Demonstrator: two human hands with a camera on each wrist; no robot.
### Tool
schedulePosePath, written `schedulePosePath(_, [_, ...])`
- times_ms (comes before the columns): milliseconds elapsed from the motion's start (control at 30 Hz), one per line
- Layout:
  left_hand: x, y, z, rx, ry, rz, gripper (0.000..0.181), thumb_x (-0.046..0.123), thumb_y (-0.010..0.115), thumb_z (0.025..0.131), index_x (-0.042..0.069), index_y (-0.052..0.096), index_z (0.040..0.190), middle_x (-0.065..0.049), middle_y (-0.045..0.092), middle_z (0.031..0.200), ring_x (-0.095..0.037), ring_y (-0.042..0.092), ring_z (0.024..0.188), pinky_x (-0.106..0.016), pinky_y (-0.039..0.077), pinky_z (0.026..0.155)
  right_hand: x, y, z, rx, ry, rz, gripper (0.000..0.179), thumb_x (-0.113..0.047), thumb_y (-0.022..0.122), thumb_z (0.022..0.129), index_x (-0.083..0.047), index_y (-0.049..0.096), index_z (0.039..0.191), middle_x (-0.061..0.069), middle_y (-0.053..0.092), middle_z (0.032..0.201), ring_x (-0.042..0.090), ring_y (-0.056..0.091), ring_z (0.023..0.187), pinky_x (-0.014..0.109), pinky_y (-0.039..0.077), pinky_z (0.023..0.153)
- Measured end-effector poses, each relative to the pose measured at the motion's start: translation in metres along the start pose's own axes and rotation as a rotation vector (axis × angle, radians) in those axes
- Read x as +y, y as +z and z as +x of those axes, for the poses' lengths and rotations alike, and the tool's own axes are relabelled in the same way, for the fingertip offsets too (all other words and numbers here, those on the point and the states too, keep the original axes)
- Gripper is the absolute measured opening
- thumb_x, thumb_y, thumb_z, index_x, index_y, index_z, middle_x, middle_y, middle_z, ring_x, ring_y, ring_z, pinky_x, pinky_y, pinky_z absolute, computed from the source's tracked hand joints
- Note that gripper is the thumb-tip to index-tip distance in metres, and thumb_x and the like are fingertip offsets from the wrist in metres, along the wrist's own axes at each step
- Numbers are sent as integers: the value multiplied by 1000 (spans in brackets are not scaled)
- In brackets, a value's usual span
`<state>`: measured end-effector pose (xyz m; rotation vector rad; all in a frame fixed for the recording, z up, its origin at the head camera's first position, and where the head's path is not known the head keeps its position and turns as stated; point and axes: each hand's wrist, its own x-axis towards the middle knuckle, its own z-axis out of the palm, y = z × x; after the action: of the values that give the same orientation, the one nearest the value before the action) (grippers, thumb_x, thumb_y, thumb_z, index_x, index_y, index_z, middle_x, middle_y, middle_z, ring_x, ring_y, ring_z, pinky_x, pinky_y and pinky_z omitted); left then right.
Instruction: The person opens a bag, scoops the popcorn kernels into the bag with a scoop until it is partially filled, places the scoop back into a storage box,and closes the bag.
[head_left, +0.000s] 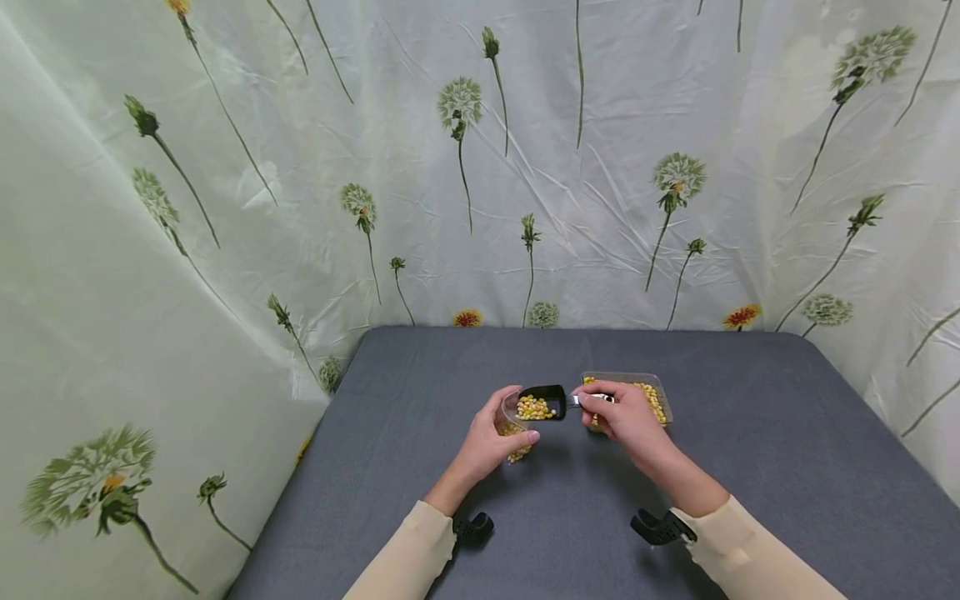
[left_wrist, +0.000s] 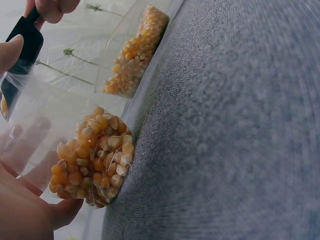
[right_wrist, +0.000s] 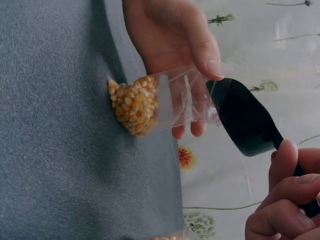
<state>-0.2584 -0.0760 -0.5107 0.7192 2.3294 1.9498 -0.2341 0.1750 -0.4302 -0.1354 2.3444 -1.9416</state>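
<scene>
My left hand (head_left: 486, 440) holds a clear plastic bag (right_wrist: 175, 95) by its upper part, thumb on one side and fingers on the other. Corn kernels (left_wrist: 95, 160) fill the bag's lower end, close over the cloth. My right hand (head_left: 626, 421) pinches the handle of a black scoop (right_wrist: 245, 117). The scoop's front edge sits in the bag's mouth, and more kernels (head_left: 534, 407) lie in its bowl. Behind the right hand stands a clear plastic container (head_left: 663, 392) with corn kernels in it, partly hidden by that hand in the head view.
A grey cloth-covered table (head_left: 390, 400) lies under both hands. A pale curtain (head_left: 570, 208) with a dandelion print hangs behind it and along the left side. Black straps (head_left: 474, 528) sit at both wrists.
</scene>
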Motion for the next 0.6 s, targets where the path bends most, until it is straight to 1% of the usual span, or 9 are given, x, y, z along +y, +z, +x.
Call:
schedulePosePath(100, [0,0,0,-13,-1,-28,71,26,82,87,27,44,148,-2,57,136,-19,62,113,-39,51,91,-1,2,1,-22,-21,-22,29,-22,65,100,3,68,116,17,64,77,12,38,50,27,35,49])
schedulePosePath(200, [0,1,1,-18,3,-40,72,24,82,87,27,43,148,-2,58,133,-19,62,112,-38,52,90,-3,4,2,-36,-44,-29,25,-19,63,101,1,69,115,15,63,78,13,40,51,28,38,51])
schedulePosePath(333, [-1,2,1,-21,5,-34,74,18,81,88,22,41,149,-4,58,133,-19,61,112,-39,51,91,-4,6,2,-27,-95,-68,21,-19,64,101,-2,71,111,14,64,78,14,42,52,31,40,51])
schedulePosePath(467, [4,3,0,-14,-4,-11,75,13,80,88,16,39,151,-8,57,134,-22,60,115,-41,50,93,-6,9,1,12,-182,-200,15,-21,66,100,-10,73,107,9,66,76,19,49,55,32,43,51])
schedulePosePath(600, [22,2,-4,-13,15,-6,75,12,80,88,13,38,150,-12,57,134,-26,59,117,-43,49,94,-8,12,-1,50,-266,-329,9,-22,67,99,-18,73,103,4,65,75,22,53,57,34,43,52])
